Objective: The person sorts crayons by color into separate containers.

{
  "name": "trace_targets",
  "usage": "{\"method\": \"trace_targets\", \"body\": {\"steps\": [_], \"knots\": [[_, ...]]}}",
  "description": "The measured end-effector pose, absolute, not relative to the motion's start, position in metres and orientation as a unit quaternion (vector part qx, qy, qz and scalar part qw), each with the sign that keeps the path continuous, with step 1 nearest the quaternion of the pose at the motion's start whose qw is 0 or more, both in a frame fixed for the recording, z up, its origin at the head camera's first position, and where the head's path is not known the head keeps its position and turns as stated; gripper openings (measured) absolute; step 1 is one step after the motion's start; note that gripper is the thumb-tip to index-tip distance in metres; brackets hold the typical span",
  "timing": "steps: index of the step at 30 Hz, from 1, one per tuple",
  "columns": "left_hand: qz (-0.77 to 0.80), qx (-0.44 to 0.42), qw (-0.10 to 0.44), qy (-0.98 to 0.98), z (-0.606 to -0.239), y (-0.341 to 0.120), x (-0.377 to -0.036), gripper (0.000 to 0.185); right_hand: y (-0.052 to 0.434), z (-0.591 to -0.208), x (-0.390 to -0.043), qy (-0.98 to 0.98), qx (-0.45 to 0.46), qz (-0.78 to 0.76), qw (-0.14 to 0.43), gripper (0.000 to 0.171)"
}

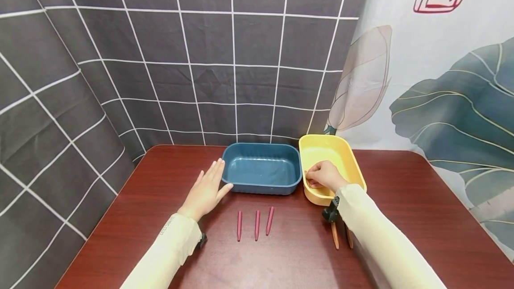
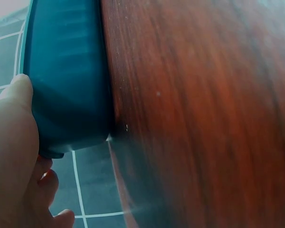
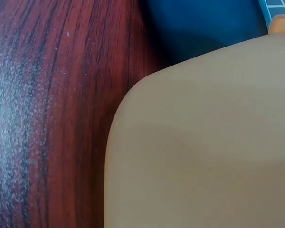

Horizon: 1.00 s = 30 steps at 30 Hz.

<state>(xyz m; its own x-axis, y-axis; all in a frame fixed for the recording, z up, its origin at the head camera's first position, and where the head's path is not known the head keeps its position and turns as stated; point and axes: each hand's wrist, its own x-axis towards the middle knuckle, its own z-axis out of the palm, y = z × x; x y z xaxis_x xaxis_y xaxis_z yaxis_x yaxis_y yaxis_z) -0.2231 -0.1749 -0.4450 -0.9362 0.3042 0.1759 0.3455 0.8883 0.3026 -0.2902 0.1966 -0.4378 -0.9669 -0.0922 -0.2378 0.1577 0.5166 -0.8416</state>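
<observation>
I see a dark red wood table [image 1: 401,200] carrying a blue tub [image 1: 261,169], a yellow tub [image 1: 345,155] just beside it, three red sticks [image 1: 255,224], two orange sticks [image 1: 335,235].

A dark reddish-brown bench [image 1: 401,200] with a black wood-grain pattern. On it, a deep blue tub [image 1: 261,168] and a pale yellow tub [image 1: 353,168]. Three dark red sticks [image 1: 257,224] and two orange sticks [image 1: 335,235] lie on the bench. Both sleeves [image 1: 377,235] are cream. Behind, a charcoal-grey cloth [image 1: 180,57] carries a white grid of lines. Beside it, a white curtain [image 1: 433,57] shows teal leaves with pale veins, a beige bud and a red line drawing.
</observation>
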Motion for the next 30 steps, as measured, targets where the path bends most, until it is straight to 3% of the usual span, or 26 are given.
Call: {"method": "trace_targets", "body": {"steps": [16, 30], "knots": [[-0.166, -0.172, 0.070, -0.969, -0.446, -0.175, -0.222, 0.080, 0.204, -0.414, -0.274, 0.867, -0.038, -0.490, 0.085, 0.023], [-0.162, -0.175, 0.084, -0.968, -0.450, -0.177, -0.224, 0.078, 0.219, -0.382, -0.227, 0.909, -0.126, -0.387, -0.091, 0.016]]}}
